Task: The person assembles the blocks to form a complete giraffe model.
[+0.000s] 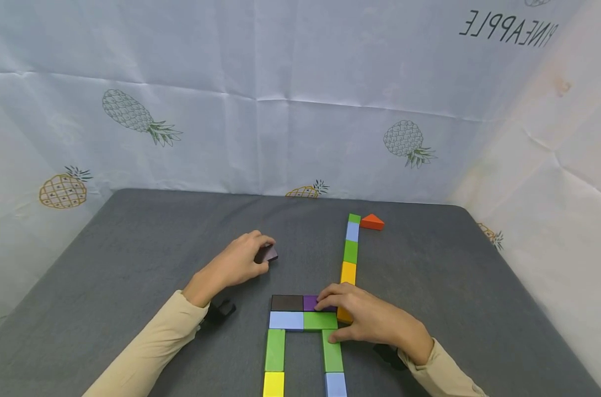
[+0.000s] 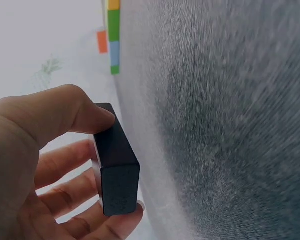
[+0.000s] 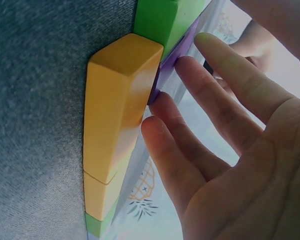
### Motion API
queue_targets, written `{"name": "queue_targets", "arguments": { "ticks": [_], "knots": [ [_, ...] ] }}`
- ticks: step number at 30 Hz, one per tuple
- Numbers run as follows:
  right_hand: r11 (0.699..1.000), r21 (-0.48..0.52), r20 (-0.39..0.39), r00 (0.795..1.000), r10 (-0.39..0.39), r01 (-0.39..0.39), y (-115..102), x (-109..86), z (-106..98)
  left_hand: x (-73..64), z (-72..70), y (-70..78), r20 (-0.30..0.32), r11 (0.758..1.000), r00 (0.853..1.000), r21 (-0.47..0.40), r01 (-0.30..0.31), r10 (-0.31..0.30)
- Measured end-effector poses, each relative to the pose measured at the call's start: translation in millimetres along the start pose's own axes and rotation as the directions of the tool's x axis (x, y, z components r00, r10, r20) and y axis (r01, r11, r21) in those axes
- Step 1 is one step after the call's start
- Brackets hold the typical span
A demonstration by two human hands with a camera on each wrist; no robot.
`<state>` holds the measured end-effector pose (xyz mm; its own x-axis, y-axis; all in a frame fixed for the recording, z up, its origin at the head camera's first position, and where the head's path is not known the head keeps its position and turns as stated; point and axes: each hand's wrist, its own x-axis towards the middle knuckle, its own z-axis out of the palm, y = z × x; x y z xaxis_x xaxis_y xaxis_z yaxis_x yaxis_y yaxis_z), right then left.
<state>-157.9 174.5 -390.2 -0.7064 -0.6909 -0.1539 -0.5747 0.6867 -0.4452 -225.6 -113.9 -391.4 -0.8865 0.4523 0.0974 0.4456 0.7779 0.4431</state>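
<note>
My left hand (image 1: 237, 261) pinches a dark rectangular block (image 2: 119, 155) between thumb and fingers, just above the grey cloth, left of the laid-out blocks. Loosely spread, my right hand (image 1: 367, 317) lies over the right end of the row, its fingertips touching the purple block (image 1: 310, 302) and its thumb by a green block (image 1: 332, 353). Part of the purple block is hidden beneath the fingers. To its left lies a dark brown block (image 1: 287, 303). A light blue block (image 1: 286, 320) and another green block (image 1: 320, 321) form the row in front.
A line of orange, green and light blue blocks (image 1: 350, 252) runs away from the right end of the row. Beside its far end lies a red-orange triangular block (image 1: 372, 222). Nearer me, a yellow block (image 1: 273, 384) and a blue block (image 1: 336, 384) continue two legs.
</note>
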Motion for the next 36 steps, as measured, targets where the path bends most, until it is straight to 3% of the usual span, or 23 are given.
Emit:
{"name": "queue_targets", "arguments": {
  "ticks": [17, 29, 36],
  "knots": [
    [1.000, 0.012, 0.005, 1.000, -0.004, 0.004, -1, -0.4, -5, -23.1, -5.7, 8.2, -0.003, 0.999, 0.999, -0.017, -0.033, 0.033],
    [1.000, 0.018, 0.005, 1.000, -0.007, 0.007, -1, -0.6, -7, -40.6, -6.3, 11.2, 0.085, 0.999, 0.996, -0.030, -0.029, 0.031],
    [1.000, 0.015, 0.007, 1.000, -0.006, 0.006, 0, 0.1, -6, -46.4, -5.0, 11.3, 0.130, 1.000, 0.991, -0.025, 0.007, -0.004]
  ]
}}
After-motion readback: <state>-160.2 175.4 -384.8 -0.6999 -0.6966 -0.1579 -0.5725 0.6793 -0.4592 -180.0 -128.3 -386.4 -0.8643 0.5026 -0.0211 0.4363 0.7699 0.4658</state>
